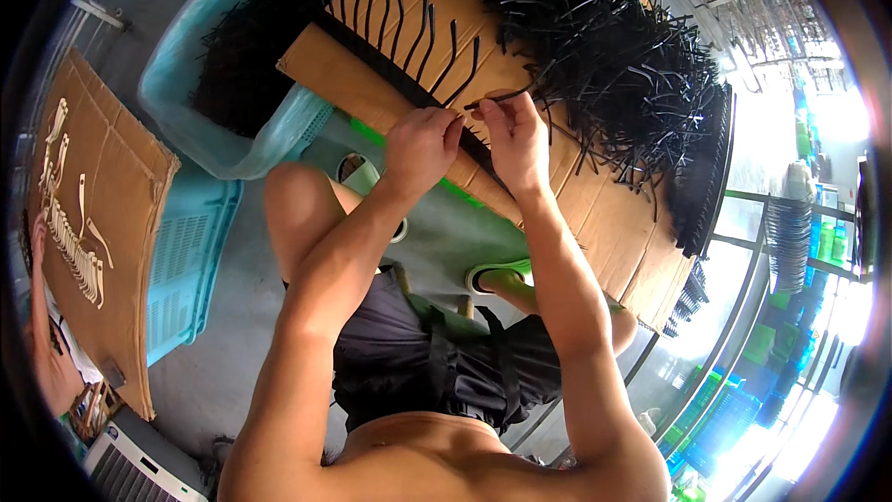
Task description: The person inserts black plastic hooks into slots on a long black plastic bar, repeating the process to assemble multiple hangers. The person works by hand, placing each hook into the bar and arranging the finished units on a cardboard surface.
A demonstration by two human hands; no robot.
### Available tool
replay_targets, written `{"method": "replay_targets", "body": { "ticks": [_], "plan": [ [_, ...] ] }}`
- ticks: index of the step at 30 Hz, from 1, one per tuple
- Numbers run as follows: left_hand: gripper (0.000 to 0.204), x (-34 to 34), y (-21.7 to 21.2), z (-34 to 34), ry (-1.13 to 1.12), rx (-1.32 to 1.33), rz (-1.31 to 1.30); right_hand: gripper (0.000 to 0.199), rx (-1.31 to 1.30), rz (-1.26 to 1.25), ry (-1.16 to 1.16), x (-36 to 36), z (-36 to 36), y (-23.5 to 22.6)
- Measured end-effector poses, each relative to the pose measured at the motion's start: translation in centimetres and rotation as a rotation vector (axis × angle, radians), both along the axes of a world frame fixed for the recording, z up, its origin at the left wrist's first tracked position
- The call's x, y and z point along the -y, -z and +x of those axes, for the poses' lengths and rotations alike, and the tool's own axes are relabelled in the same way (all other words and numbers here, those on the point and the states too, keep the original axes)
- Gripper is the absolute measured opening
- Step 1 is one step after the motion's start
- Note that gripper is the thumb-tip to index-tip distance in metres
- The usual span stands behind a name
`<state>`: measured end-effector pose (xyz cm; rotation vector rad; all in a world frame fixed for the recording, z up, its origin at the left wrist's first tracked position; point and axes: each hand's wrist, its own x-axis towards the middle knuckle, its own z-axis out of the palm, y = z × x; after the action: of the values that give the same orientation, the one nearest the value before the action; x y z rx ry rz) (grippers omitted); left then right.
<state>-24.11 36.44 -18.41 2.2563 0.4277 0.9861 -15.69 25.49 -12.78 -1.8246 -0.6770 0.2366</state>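
Both hands pinched shut on one thin black curved strip (497,98), left hand (423,144) and right hand (516,139) meeting at cardboard sheet's (595,214) near edge, apparently for slotting beside the upright row (400,23).

2 hands (423,144) (516,144), 2 cardboard sheets (576,195) (121,223), 2 teal crates (232,144) (190,260), black strips (604,56) too many to count.
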Motion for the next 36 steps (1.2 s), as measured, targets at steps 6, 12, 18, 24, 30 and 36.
{"method": "replay_targets", "body": {
  "ticks": [6,12,18,24,30,36],
  "plan": [
    [0.008,0.0,-0.2,0.1,0.007,0.005,0.036,0.016,-0.097,0.041,-0.026,0.1,0.0,0.6],
    [0.006,-0.1,0.0,0.0,0.005,-0.012,0.039,0.014,-0.015,-0.07,0.022,-0.3,-0.5,0.7],
    [0.011,0.0,0.3,-0.1,-0.026,-0.113,-0.07,0.021,-0.071,-0.231,-0.395,0.6,3.6,0.1],
    [0.02,-0.5,0.0,-0.9,0.017,-0.292,-0.28,0.029,0.485,-1.099,0.018,-0.1,11.4,2.4],
    [0.02,1.8,-0.7,-1.3,0.12,-0.361,-0.26,0.028,0.106,-0.703,-0.2,0.4,8.9,2.1],
    [0.023,2.3,1.2,0.1,0.047,-0.237,-0.063,0.023,-0.257,-0.379,-0.12,2.5,5.5,-0.1]
  ]
}}
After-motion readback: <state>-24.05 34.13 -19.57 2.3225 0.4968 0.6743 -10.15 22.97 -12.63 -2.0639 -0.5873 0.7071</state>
